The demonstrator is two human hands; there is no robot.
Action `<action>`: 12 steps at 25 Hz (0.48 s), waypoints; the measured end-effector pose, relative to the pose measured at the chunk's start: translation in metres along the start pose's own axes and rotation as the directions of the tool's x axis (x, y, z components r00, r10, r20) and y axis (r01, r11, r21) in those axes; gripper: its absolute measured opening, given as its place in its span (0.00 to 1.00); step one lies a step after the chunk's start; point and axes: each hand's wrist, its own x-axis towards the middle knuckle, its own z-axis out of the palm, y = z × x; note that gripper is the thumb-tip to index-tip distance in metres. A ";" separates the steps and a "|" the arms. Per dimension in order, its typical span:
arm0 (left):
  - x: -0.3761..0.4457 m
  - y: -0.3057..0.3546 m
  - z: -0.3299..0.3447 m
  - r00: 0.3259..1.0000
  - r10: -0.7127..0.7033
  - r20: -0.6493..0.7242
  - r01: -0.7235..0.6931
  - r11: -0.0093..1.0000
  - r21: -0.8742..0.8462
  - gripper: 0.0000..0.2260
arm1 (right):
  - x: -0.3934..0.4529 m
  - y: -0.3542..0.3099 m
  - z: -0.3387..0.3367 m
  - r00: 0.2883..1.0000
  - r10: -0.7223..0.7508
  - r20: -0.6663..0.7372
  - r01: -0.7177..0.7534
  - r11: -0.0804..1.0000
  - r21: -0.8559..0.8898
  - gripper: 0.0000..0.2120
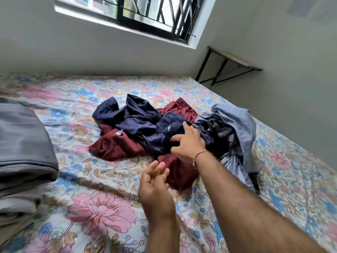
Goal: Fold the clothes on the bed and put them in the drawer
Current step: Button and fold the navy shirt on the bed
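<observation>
Reaching into the unfolded pile on the bed [102, 207], the right hand [187, 145] spreads open over a navy garment [138, 123]; the left hand [155, 185] hovers open, holding nothing. Next: grip one piece and lift it clear for folding.

You have two hands in view, the left hand [155, 181] at six o'clock and the right hand [187, 143] just past centre. Three heaps make up the pile: one navy garment [135, 119], one maroon garment [113, 145], and one blue checked bundle [235, 125] at three o'clock. One folded grey stack [23, 143] lies at nine o'clock.
</observation>
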 end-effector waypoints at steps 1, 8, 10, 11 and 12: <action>0.007 -0.005 0.000 1.000 -0.030 0.006 0.030 0.999 -0.024 0.14 | 0.006 0.001 -0.001 0.999 -0.045 0.024 0.047 0.996 -0.074 0.19; 0.025 -0.013 0.003 0.929 -0.252 0.269 0.315 0.922 -0.223 0.25 | -0.125 0.013 -0.009 0.989 -0.086 -0.118 0.146 0.593 0.792 0.21; 0.022 -0.016 0.003 0.858 -0.298 0.417 0.403 0.896 -0.189 0.28 | -0.173 0.019 -0.003 0.997 -0.072 0.006 0.023 0.395 0.919 0.22; 0.020 -0.018 0.001 0.828 -0.310 0.467 0.430 0.885 -0.176 0.28 | -0.196 0.021 0.001 0.991 -0.097 0.091 -0.057 0.308 0.950 0.20; 0.017 -0.019 0.001 0.831 -0.299 0.468 0.398 0.908 -0.127 0.26 | -0.217 0.026 0.006 0.973 -0.149 0.178 -0.138 0.248 0.959 0.19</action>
